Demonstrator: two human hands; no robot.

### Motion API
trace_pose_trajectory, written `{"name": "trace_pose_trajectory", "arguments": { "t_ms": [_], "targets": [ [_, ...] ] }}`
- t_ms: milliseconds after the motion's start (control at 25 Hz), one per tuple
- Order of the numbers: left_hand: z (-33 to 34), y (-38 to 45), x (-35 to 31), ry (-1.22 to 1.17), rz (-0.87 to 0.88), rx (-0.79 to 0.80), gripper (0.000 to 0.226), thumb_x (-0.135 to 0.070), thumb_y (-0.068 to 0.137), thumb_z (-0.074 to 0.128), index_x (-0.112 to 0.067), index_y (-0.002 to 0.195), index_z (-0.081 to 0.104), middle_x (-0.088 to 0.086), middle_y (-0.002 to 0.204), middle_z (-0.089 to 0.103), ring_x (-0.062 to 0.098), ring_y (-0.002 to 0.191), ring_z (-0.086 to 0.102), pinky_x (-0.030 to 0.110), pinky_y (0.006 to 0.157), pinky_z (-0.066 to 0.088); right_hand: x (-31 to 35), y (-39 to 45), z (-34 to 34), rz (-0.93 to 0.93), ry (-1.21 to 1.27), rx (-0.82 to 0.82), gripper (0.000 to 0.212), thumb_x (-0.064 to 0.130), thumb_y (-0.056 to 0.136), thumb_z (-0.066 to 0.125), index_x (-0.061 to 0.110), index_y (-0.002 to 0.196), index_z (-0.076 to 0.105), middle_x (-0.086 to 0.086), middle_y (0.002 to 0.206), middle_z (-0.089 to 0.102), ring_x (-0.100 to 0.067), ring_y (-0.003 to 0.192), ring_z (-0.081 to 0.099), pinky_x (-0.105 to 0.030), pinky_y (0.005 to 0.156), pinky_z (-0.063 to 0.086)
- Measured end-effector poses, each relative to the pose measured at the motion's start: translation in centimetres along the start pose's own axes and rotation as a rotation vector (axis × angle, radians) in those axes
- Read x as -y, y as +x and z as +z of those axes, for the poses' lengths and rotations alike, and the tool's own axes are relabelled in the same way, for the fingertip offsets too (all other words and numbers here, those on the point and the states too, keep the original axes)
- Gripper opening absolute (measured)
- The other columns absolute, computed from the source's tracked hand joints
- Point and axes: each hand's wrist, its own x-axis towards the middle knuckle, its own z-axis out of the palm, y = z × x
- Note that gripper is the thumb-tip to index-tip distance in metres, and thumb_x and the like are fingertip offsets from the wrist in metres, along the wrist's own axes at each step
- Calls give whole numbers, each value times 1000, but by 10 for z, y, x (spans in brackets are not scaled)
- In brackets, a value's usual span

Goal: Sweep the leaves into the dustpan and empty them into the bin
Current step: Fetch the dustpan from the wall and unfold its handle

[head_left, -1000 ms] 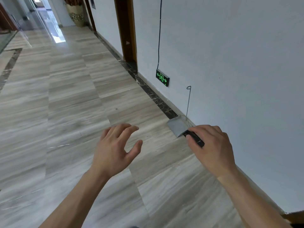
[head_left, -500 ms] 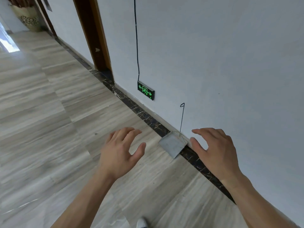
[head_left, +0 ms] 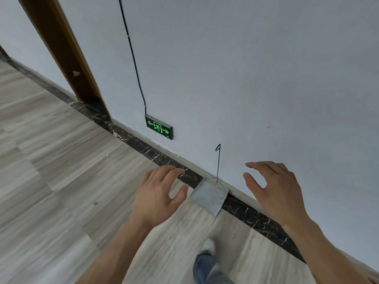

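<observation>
Between your two outstretched hands, the grey dustpan (head_left: 209, 195) sits on the floor (head_left: 61, 181) against the dark skirting strip (head_left: 143, 143), its thin wire handle (head_left: 218, 160) standing up the wall (head_left: 266, 78). Your left hand (head_left: 158, 196) reaches forward palm down, fingers spread and loosely bent, holding nothing (thumb just beside the pan's left edge). Your right hand (head_left: 273, 190) hovers likewise to the pan's right, fingers relaxed, empty. Below the hands, your shoe (head_left: 208, 245) is on the floor.

Matt grey metal dustpan (head_left: 208, 196), wire handle
</observation>
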Motion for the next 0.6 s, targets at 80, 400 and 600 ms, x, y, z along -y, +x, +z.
{"name": "trace_pose_trajectory", "arguments": {
  "t_ms": [80, 400, 600],
  "targets": [
    [20, 46, 15, 4, 62, 11, 40, -47, 89, 51, -21, 116, 66, -6, 115, 65, 14, 105, 62, 30, 95, 41, -7, 37, 19, 39, 20, -41, 26, 41, 89, 61, 32, 113, 66, 12, 111, 66, -14, 106, 56, -32, 87, 42],
    [87, 227, 64, -53, 214, 141, 37, -42, 89, 53, -22, 118, 63, -6, 117, 64, 14, 111, 60, 39, 97, 46, -38, 183, 72, 253, 79, -59, 28, 41, 89, 60, 32, 115, 65, 12, 113, 64, -14, 104, 56, -34, 89, 44],
    [145, 300, 91, -112, 364, 249, 38, -43, 88, 53, -23, 119, 61, -6, 117, 63, 10, 109, 56, 30, 97, 41, -56, 227, 110, 423, 65, -57, 30, 41, 89, 59, 32, 117, 65, 13, 115, 63, -13, 109, 55, -32, 91, 44]
  ]
}}
